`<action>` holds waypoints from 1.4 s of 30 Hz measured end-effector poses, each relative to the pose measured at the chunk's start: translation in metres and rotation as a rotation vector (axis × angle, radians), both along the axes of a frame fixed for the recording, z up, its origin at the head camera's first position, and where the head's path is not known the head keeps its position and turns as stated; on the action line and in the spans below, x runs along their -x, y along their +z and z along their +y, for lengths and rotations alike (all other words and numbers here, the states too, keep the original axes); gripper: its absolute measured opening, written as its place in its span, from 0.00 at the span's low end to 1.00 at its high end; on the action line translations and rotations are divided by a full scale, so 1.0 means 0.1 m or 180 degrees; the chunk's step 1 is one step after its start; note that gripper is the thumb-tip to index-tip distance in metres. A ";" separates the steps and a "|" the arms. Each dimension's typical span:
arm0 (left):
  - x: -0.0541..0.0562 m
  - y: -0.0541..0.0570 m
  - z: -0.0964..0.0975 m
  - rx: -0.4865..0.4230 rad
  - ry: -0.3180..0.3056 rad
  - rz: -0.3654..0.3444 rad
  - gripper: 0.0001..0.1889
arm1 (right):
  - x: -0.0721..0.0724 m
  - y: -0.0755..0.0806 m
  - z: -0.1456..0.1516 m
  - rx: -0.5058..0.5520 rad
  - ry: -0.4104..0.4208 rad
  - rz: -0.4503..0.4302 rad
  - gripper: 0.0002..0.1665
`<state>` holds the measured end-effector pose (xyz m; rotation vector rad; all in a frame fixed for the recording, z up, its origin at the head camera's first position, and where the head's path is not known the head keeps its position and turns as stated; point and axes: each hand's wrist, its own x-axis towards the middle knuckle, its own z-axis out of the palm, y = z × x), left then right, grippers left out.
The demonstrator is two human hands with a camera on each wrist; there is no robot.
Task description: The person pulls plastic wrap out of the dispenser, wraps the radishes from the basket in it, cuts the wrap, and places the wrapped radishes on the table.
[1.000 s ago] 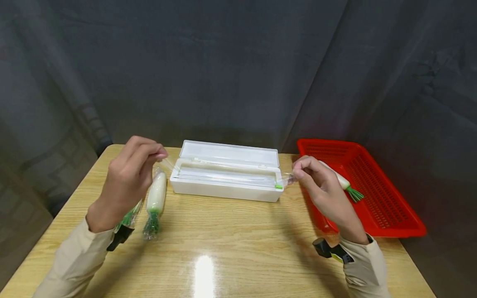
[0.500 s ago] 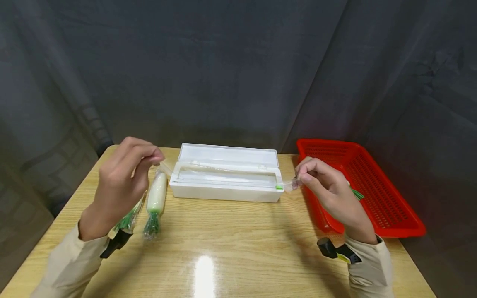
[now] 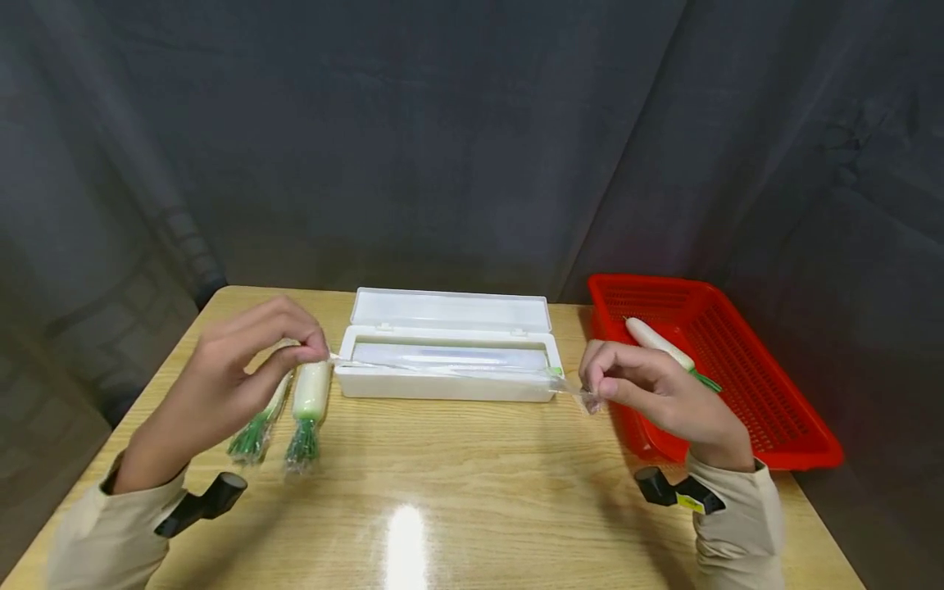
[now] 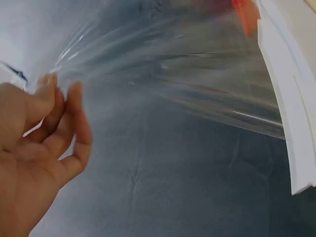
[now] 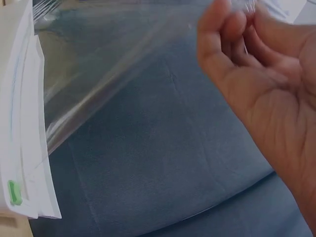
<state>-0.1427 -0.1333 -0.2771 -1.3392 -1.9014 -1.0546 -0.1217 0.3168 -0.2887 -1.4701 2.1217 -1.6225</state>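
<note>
A sheet of clear cling film (image 3: 442, 371) stretches across the front of a white wrap dispenser box (image 3: 442, 388), whose lid (image 3: 450, 310) stands up at the back. My left hand (image 3: 251, 369) pinches one corner of the film between thumb and fingers, left of the box. At the other side my right hand (image 3: 660, 393) pinches the opposite corner, beside the red basket. Both wrist views show the film (image 4: 197, 74) fanning in creases from the box edge to the fingers. A green slider (image 5: 15, 192) sits at the box's right end.
Two white radishes with green tops, one a film-wrapped radish (image 3: 310, 393) and one partly behind my left hand, a radish (image 3: 258, 430), lie at left. A red plastic basket (image 3: 782, 385) at right holds another radish (image 3: 660, 340). Dark curtains (image 3: 442, 147) hang behind the table (image 3: 472, 492).
Both hands have come lower and nearer the body, drawing the film forward over the box's front edge. The right hand has moved slightly right; the left first went left, then lower.
</note>
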 end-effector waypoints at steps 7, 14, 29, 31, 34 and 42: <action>-0.01 -0.08 -0.11 0.0564 -0.1243 -0.0811 0.07 | 0.07 -0.05 0.02 -0.0901 0.0947 -0.0104 0.17; -0.07 -0.19 -0.09 0.1305 -0.1509 -0.1548 0.14 | 0.16 -0.24 -0.09 -0.1572 0.1547 -0.0325 0.06; -0.04 -0.64 0.12 0.1945 -0.1843 -0.2279 0.04 | 0.26 -0.61 -0.28 -0.2086 0.1895 -0.1552 0.08; -0.04 -0.69 0.14 0.2001 -0.1845 -0.2355 0.04 | 0.27 -0.66 -0.30 -0.2182 0.1855 -0.1591 0.10; -0.03 -0.76 0.16 0.2106 -0.1821 -0.2323 0.04 | 0.28 -0.74 -0.32 -0.2283 0.1805 -0.1676 0.10; -0.06 -0.93 0.22 0.2433 -0.1584 -0.2392 0.03 | 0.29 -0.89 -0.40 -0.2508 0.1602 -0.1985 0.09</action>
